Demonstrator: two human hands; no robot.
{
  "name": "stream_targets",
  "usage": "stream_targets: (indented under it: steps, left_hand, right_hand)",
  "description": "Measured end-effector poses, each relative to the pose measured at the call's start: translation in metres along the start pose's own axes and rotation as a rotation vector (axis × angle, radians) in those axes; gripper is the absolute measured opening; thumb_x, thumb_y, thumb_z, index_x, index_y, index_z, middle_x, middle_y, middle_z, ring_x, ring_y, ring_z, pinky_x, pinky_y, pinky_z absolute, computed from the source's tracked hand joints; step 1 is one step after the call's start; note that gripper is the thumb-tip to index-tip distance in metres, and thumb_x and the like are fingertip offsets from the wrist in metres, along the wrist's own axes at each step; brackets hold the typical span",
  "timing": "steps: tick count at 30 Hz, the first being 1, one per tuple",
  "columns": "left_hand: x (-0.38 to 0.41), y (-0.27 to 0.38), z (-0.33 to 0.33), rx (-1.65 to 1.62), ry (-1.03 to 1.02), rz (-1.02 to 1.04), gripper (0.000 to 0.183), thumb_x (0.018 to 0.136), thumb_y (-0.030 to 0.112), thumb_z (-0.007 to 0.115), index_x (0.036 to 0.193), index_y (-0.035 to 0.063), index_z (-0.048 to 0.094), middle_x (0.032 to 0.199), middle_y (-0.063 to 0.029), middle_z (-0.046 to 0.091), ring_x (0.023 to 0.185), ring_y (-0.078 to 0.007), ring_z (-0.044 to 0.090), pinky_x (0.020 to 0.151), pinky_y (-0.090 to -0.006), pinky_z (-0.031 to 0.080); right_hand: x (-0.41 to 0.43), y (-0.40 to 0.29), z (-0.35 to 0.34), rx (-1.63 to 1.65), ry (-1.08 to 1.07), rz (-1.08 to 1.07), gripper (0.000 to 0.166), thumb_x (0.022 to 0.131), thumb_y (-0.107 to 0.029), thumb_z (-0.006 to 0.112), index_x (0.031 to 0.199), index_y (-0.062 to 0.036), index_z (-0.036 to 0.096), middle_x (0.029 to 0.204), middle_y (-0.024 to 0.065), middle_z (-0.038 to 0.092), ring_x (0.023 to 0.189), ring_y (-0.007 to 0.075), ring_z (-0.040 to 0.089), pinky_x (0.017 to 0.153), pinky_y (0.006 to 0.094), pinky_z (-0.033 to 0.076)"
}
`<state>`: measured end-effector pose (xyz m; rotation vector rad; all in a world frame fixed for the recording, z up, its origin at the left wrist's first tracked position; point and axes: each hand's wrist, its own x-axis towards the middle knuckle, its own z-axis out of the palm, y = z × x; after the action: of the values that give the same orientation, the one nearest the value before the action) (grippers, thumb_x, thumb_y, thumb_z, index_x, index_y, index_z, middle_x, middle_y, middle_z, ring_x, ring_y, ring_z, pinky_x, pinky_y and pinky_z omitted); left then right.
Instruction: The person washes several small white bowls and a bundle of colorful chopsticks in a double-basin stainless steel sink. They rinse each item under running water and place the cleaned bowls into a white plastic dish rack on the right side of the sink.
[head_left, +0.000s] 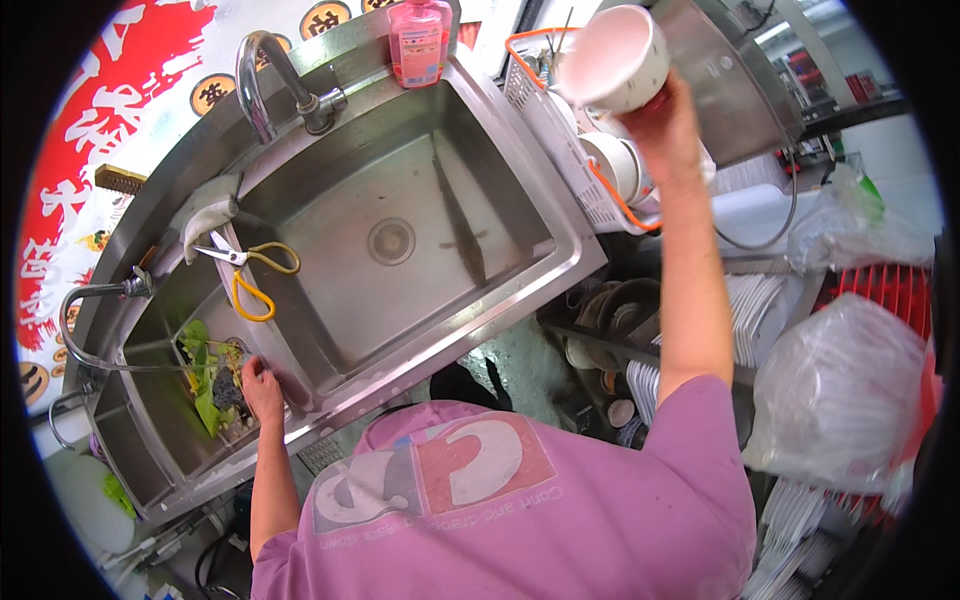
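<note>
My right hand (666, 127) grips a white bowl (619, 60) with small dark marks on its outside, raised above a white plastic basket (551, 142) with orange handles. My left hand (262, 390) is low over the small sink basin (161, 397), fingers bent; whether they hold anything is hidden. Beside those fingers lie a dark grey scouring pad (227, 388) and green leaf scraps (202, 409). Yellow-handled scissors (238, 259) rest across the divider between basins. In the large basin (337, 300), a long dark fish (459, 217) lies to the right of the drain (391, 241).
More white bowls (611, 161) fill the basket. A pink soap bottle (420, 45) stands on the back rim near a tap (262, 82). A cloth (206, 214) hangs by the divider. Stacked plates (750, 315) and a plastic-wrapped bundle (840, 397) are at the right.
</note>
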<state>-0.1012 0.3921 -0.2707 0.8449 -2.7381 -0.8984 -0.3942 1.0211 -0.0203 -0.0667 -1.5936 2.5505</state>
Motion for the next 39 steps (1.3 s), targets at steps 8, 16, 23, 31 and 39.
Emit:
stream_targets:
  steps: [8, 16, 23, 31, 39]
  left_hand:
    - [-0.041, 0.204, -0.029, -0.92, -0.939, 0.159, 0.064, 0.094, 0.043, 0.055, 0.142, 0.0039, 0.039, 0.14, -0.0119, 0.046, 0.129, -0.0268, 0.043, 0.105, -0.0424, 0.037]
    - [-0.146, 0.21, -0.024, -1.111, -1.459, -0.282, 0.056, 0.086, 0.02, 0.056, 0.134, -0.0036, 0.039, 0.128, -0.0188, 0.052, 0.116, -0.0364, 0.055, 0.089, -0.0566, 0.051]
    - [-0.2, 0.171, 0.0, -0.834, -1.387, -0.18, 0.06, 0.075, 0.002, 0.045, 0.135, -0.0029, 0.037, 0.125, -0.0202, 0.053, 0.109, -0.035, 0.059, 0.084, -0.0497, 0.056]
    - [-0.205, 0.186, 0.066, -0.142, -0.436, 1.063, 0.055, 0.086, 0.023, 0.069, 0.131, -0.0002, 0.049, 0.131, -0.0203, 0.05, 0.122, -0.0337, 0.047, 0.103, -0.0421, 0.038]
    - [-0.161, 0.141, 0.127, 0.721, 0.122, 0.889, 0.07, 0.087, 0.063, 0.049, 0.138, 0.0164, 0.045, 0.128, -0.0128, 0.056, 0.119, -0.0307, 0.052, 0.101, -0.0428, 0.036]
  right_hand:
    - [-0.236, 0.14, 0.116, 0.249, -0.21, 0.132, 0.05, 0.097, -0.035, 0.049, 0.135, -0.003, 0.044, 0.129, 0.0102, 0.053, 0.117, 0.0214, 0.055, 0.096, 0.036, 0.05]
    - [-0.372, 0.156, 0.13, -0.101, 0.122, 0.598, 0.048, 0.098, -0.047, 0.041, 0.121, -0.007, 0.055, 0.105, 0.005, 0.063, 0.088, 0.0153, 0.064, 0.069, 0.0306, 0.056]
    - [-0.474, 0.164, 0.077, -0.463, 0.066, 0.479, 0.054, 0.095, -0.053, 0.043, 0.109, -0.0022, 0.054, 0.075, 0.0054, 0.061, 0.061, 0.0135, 0.059, 0.051, 0.0271, 0.053]
    - [-0.583, 0.207, -0.068, -0.194, 0.354, 0.589, 0.026, 0.09, -0.02, 0.046, 0.088, 0.0023, 0.059, 0.059, 0.0046, 0.054, 0.039, 0.0105, 0.044, 0.036, 0.0271, 0.035]
    - [-0.704, 0.273, -0.358, -0.091, 1.114, 0.895, 0.02, 0.091, -0.016, 0.043, 0.089, -0.0016, 0.058, 0.063, 0.0073, 0.056, 0.042, 0.0105, 0.042, 0.034, 0.0265, 0.032]
